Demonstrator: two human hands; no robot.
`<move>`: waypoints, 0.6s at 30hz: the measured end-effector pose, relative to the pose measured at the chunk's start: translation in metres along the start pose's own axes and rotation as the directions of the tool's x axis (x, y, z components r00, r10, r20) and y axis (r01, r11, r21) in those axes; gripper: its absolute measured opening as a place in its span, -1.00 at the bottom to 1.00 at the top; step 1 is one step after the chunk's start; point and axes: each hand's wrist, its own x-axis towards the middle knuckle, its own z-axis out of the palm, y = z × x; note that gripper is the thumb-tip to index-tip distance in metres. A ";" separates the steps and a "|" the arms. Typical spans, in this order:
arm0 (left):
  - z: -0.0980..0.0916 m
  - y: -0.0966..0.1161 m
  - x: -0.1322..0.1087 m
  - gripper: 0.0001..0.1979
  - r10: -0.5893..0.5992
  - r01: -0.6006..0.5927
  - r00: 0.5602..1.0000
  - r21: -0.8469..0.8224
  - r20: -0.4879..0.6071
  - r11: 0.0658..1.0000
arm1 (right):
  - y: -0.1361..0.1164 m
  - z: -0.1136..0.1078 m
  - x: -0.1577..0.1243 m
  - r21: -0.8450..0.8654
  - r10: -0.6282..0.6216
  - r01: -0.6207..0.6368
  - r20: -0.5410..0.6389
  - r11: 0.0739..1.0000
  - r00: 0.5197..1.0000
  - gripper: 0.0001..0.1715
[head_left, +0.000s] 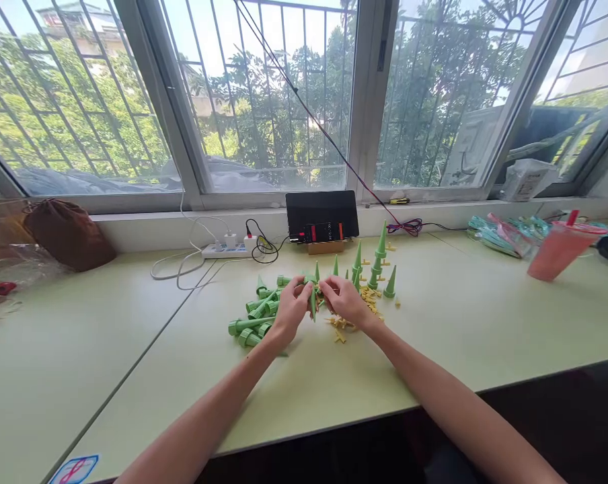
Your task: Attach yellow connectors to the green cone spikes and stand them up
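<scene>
My left hand [294,301] is closed around a green plastic watering spike [313,306], its pointed tip downward. Close beside it, my right hand [345,299] pinches a small yellow piece at the spike's upper end, mostly hidden by the fingers. Left of my hands lies a heap of green spikes [251,326]. A loose pile of yellow T-shaped valves [340,335] spreads under and beside my right hand. Behind it, several green spikes [379,252] stand tip up, some stacked, with yellow valves sticking out from their sides.
A dark tablet [321,212] leans at the back, with a phone [325,232] before it. A power strip [228,250] with cables lies left of them. At right are a pink cup [561,252] and plastic packets [506,234]; at left, a brown bag [69,234].
</scene>
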 end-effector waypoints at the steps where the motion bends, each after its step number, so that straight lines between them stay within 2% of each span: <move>1: 0.000 0.000 0.000 -0.66 -0.017 0.017 1.000 -0.018 -0.010 1.000 | -0.001 0.000 -0.001 -0.064 -0.048 0.047 -0.014 0.997 0.999 -0.56; 6: 0.000 0.003 0.000 -0.71 -0.048 0.048 0.999 -0.053 -0.004 0.997 | -0.001 -0.002 -0.002 -0.237 -0.206 0.197 -0.012 0.951 0.978 -0.64; 11: 0.000 0.002 -0.002 -0.68 -0.013 0.013 0.999 -0.007 0.038 1.000 | 0.002 -0.001 -0.003 -0.285 -0.224 0.200 -0.052 0.937 0.973 -0.62; 14: 0.001 -0.002 -0.003 -0.64 0.053 -0.058 0.997 0.081 0.057 0.995 | 0.002 0.001 -0.003 -0.222 -0.149 0.123 -0.105 0.967 0.983 -0.54; 16: 0.001 -0.005 -0.003 -0.62 0.107 -0.117 0.991 0.150 0.077 0.982 | 0.003 0.002 -0.002 -0.074 -0.024 0.016 -0.105 0.997 0.994 -0.51; 18: 0.001 -0.007 -0.003 -0.61 0.153 -0.169 0.984 0.199 0.097 0.965 | 0.004 0.003 -0.001 0.143 0.126 -0.119 -0.036 0.983 0.991 -0.52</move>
